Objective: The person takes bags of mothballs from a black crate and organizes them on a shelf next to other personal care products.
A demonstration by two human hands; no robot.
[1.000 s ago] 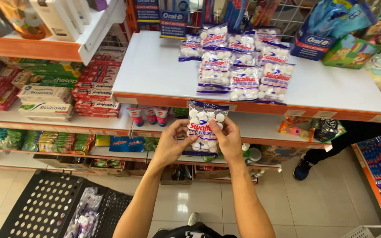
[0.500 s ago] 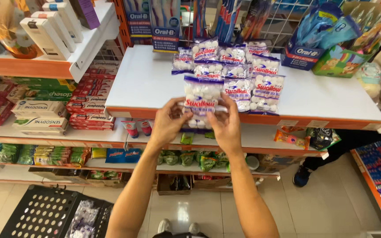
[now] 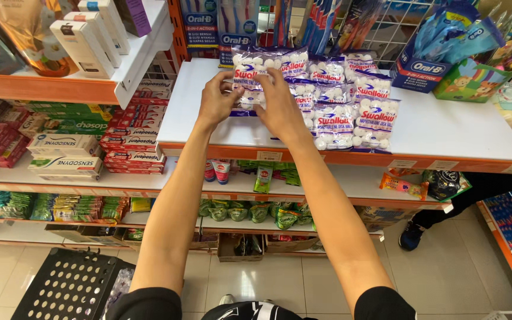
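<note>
The left hand (image 3: 219,101) and right hand (image 3: 280,106) each pinched a side of one bag (image 3: 268,64) of white balls, held flat over the shelf's (image 3: 197,112) back left. The other bags (image 3: 351,109) lay in rows just right of it, nearer the right hand, and toothbrush packs (image 3: 238,24) hung behind.

clear packets of white balls (image 3: 333,121), white shelf (image 3: 445,127)

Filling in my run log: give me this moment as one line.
left hand: on packet of white balls | right hand: same packet | place: white shelf | beside: more packets | below: black basket
</note>
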